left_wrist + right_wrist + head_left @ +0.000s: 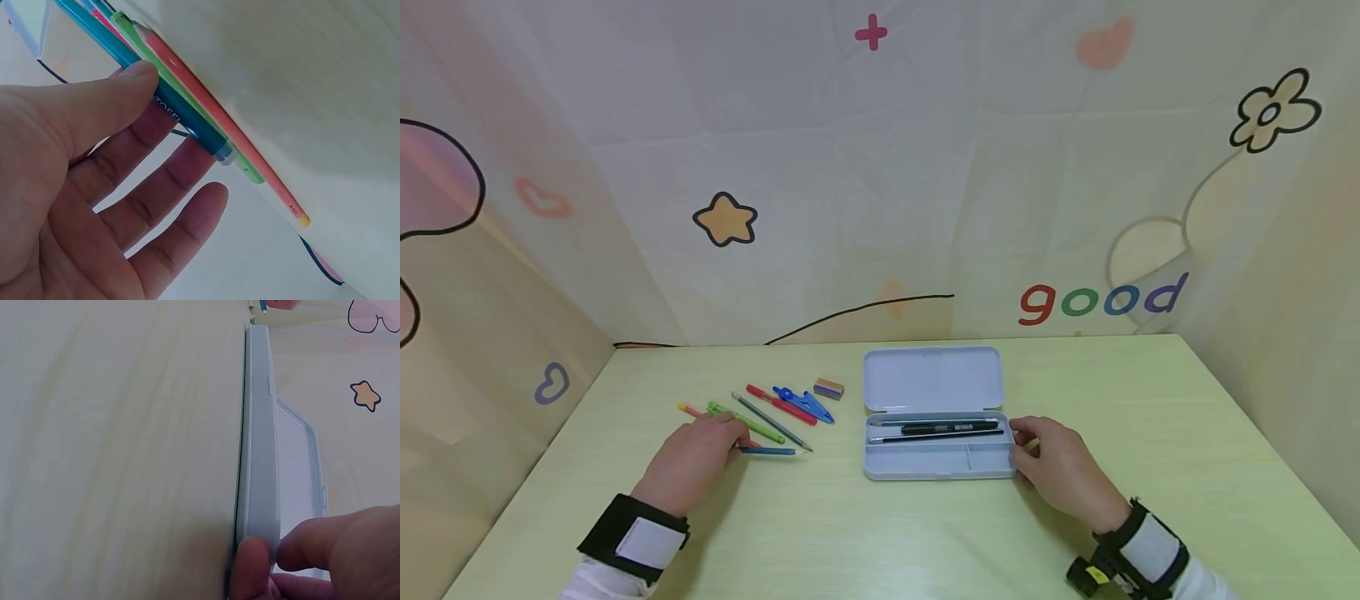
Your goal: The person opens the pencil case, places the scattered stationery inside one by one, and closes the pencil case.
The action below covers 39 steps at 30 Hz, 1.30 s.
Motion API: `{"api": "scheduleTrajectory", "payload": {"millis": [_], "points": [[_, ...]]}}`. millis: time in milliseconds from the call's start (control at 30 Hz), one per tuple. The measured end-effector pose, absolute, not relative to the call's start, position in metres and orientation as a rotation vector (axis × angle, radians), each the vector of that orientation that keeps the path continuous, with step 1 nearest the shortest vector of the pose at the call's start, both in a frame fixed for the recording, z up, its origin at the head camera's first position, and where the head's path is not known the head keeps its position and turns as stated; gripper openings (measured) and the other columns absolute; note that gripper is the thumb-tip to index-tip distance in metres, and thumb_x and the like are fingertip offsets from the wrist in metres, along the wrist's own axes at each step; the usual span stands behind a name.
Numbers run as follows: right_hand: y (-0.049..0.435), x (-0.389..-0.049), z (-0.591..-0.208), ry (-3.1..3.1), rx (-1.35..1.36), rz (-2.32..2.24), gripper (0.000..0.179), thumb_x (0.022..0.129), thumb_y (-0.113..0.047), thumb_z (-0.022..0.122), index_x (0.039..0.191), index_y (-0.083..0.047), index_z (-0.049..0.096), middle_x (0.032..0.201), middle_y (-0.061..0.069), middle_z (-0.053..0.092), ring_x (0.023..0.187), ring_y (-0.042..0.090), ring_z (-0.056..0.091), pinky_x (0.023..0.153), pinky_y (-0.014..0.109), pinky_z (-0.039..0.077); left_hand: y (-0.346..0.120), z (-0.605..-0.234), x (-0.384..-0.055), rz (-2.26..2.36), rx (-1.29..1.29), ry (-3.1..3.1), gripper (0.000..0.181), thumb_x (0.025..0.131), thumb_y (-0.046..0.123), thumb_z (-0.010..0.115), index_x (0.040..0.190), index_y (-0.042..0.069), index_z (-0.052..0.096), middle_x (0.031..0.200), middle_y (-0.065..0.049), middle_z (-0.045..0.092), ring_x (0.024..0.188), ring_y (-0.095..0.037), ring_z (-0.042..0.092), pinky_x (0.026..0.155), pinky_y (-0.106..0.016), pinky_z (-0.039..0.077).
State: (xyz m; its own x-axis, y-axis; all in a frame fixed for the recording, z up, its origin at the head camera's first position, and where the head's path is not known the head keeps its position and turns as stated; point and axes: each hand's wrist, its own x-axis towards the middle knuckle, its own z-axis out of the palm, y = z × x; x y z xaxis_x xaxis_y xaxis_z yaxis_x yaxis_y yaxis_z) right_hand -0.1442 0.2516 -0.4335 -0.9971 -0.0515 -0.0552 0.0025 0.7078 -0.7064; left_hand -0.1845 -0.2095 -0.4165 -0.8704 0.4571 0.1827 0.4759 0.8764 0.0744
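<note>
My left hand pinches a blue pen between thumb and fingers, its lettered barrel and clear end showing in the left wrist view. Right under it lie a green pen and a coral pencil with a yellow end. On the right, my right hand grips the right end of a pale blue pencil case, thumb against its front side in the right wrist view. The case's lid is folded back. Inside, a black pen and slim dark pencils lie in the rear compartment.
Beyond the left hand lie a grey-green pencil, a red pen, a blue drawing compass and an eraser. A printed cloth rises behind the table's back edge.
</note>
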Motion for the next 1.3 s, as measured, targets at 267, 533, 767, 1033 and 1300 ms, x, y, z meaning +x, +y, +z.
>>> {"api": "scheduleTrajectory", "payload": {"millis": [267,533,767,1033,1300], "points": [[0.253,-0.144,-0.434,2.836,-0.028,-1.158,0.041,0.101,-0.002,0.066,0.138,0.013,0.058,0.103,0.012,0.064,0.072,0.016,0.061,0.059,0.028,0.055,-0.206,-0.412,-0.183,-0.173,-0.705,-2.882,0.014,0.089,0.003,0.085,0.093,0.012,0.075,0.092,-0.001,0.07,0.091,-0.025,0.069,0.079,-0.045,0.061],[0.252,-0.145,-0.435,2.828,-0.017,-1.158,0.042,0.101,-0.002,0.066,0.139,0.013,0.057,0.104,0.012,0.064,0.074,0.017,0.061,0.06,0.028,0.055,-0.202,-0.408,-0.181,-0.168,-0.722,-2.856,0.013,0.089,0.006,0.085,0.093,0.012,0.075,0.089,0.001,0.067,0.084,-0.021,0.064,0.076,-0.041,0.059],[0.252,-0.145,-0.435,2.832,-0.017,-1.155,0.042,0.101,-0.002,0.067,0.139,0.012,0.057,0.105,0.012,0.064,0.074,0.017,0.061,0.06,0.029,0.055,-0.196,-0.401,-0.178,-0.18,-0.748,-2.82,0.014,0.089,0.009,0.086,0.094,0.012,0.074,0.088,0.002,0.066,0.083,-0.021,0.064,0.079,-0.042,0.058],[0.251,-0.145,-0.435,2.828,-0.008,-1.153,0.043,0.101,-0.002,0.067,0.14,0.012,0.057,0.105,0.012,0.064,0.074,0.017,0.061,0.061,0.028,0.056,-0.187,-0.394,-0.175,-0.152,-0.737,-2.809,0.02,0.084,0.011,0.09,0.097,0.01,0.075,0.092,0.001,0.067,0.08,-0.018,0.058,0.07,-0.033,0.054],[0.251,-0.145,-0.435,2.825,-0.006,-1.162,0.043,0.101,-0.002,0.066,0.14,0.012,0.057,0.105,0.012,0.064,0.074,0.017,0.061,0.061,0.029,0.056,-0.176,-0.386,-0.175,-0.149,-0.716,-2.836,0.024,0.084,0.004,0.09,0.103,0.008,0.075,0.098,-0.003,0.069,0.093,-0.024,0.064,0.084,-0.039,0.06]]}}
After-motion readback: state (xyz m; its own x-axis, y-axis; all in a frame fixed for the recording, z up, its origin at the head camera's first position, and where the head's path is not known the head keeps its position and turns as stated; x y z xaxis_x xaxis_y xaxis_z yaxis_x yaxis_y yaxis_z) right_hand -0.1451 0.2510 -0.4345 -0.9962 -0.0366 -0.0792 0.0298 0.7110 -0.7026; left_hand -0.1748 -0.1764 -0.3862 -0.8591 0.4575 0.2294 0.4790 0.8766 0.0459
